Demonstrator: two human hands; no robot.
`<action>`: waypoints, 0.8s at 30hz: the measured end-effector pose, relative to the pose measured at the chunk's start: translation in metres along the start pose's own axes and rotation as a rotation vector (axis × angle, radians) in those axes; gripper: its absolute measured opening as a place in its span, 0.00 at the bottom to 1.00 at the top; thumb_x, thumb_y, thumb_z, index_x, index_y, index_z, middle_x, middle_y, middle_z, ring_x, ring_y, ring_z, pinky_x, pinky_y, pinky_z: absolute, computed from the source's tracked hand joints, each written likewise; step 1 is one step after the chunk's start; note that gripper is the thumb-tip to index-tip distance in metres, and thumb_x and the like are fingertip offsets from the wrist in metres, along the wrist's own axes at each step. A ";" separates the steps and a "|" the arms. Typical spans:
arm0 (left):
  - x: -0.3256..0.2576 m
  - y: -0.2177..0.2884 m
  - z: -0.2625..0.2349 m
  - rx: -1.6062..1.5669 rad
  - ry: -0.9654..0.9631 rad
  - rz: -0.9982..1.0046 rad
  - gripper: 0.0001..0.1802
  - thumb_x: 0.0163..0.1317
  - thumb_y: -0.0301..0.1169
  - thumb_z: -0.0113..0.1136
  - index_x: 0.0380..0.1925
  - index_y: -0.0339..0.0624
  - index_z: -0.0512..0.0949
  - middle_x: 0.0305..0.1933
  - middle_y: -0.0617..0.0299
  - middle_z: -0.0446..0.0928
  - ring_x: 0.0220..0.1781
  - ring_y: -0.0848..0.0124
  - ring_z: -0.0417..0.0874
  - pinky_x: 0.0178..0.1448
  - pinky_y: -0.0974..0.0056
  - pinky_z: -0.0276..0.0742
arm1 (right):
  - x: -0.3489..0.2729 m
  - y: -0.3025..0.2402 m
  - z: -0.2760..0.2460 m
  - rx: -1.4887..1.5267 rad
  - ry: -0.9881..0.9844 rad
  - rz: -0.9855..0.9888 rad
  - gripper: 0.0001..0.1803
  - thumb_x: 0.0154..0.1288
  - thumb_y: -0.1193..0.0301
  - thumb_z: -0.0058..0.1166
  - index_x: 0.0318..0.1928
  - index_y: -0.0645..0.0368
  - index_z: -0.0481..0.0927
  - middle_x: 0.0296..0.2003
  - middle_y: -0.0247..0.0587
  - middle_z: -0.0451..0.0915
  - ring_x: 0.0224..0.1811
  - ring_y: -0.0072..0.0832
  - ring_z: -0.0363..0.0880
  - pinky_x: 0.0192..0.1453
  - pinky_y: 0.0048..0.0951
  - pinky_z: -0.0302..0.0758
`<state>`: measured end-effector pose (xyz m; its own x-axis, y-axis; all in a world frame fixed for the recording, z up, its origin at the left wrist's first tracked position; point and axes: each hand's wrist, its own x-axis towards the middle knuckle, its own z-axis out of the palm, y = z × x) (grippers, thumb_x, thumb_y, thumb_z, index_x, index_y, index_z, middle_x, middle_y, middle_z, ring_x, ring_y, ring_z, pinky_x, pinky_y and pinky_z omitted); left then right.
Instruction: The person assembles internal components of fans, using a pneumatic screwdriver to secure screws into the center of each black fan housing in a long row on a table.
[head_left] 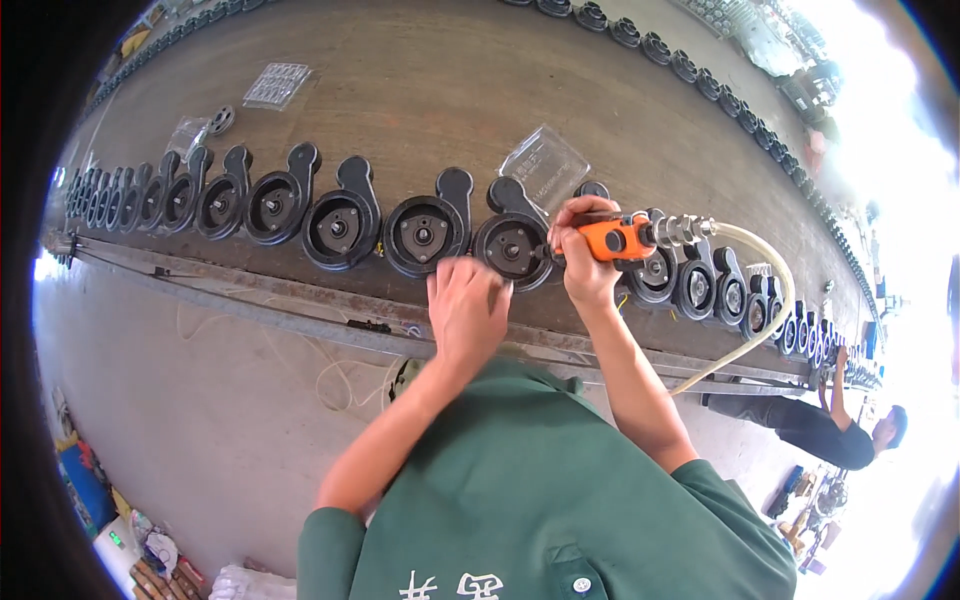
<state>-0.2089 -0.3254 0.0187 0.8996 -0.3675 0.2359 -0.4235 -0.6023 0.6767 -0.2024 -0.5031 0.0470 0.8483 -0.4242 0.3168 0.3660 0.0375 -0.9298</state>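
Note:
My right hand [586, 268] is wrapped round an orange air screwdriver [618, 240] with metal fittings. The tool lies roughly level, its nose pointing left beside the rim of a round black housing [512, 246]. That housing has a short arm at the far side and a metal shaft in its open middle. At the near edge of this housing and its left neighbour [422, 236] is my left hand [466, 308]. Its fingers bend downward and are smeared by motion, so what they hold, if anything, is unclear. A pale hose [775, 255] curves from the screwdriver toward the table edge.
Similar housings [340, 228] line the near side of the long brown table [400, 90], with another row [685, 66] across it. Clear plastic trays [545, 168] lie behind my row. A metal rail [250, 285] runs along the front edge. A person [830, 430] works farther right.

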 end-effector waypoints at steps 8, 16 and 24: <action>-0.008 -0.016 0.039 -0.956 -0.186 -0.896 0.25 0.73 0.38 0.65 0.58 0.30 0.70 0.47 0.55 0.80 0.37 0.71 0.85 0.38 0.66 0.84 | 0.037 0.019 0.008 0.089 0.112 -0.003 0.12 0.58 0.86 0.51 0.44 0.66 0.76 0.32 0.39 0.81 0.28 0.22 0.79 0.32 0.24 0.78; 0.015 -0.021 0.063 -0.871 -0.148 -0.827 0.20 0.74 0.31 0.56 0.60 0.30 0.73 0.55 0.51 0.80 0.49 0.66 0.85 0.40 0.63 0.89 | 0.036 0.030 0.003 0.092 0.058 0.036 0.12 0.61 0.84 0.48 0.46 0.65 0.75 0.36 0.42 0.79 0.29 0.26 0.78 0.39 0.32 0.79; 0.014 -0.033 0.082 -0.839 -0.126 -0.748 0.24 0.70 0.28 0.54 0.64 0.29 0.70 0.56 0.50 0.80 0.49 0.65 0.86 0.40 0.63 0.91 | 0.035 0.035 0.003 -0.015 -0.071 -0.007 0.14 0.62 0.85 0.48 0.49 0.62 0.73 0.37 0.42 0.79 0.31 0.25 0.77 0.37 0.29 0.78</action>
<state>-0.1909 -0.3688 -0.0577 0.8599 -0.2119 -0.4643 0.4646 -0.0518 0.8840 -0.1587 -0.5135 0.0261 0.8709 -0.3595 0.3351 0.3665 0.0208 -0.9302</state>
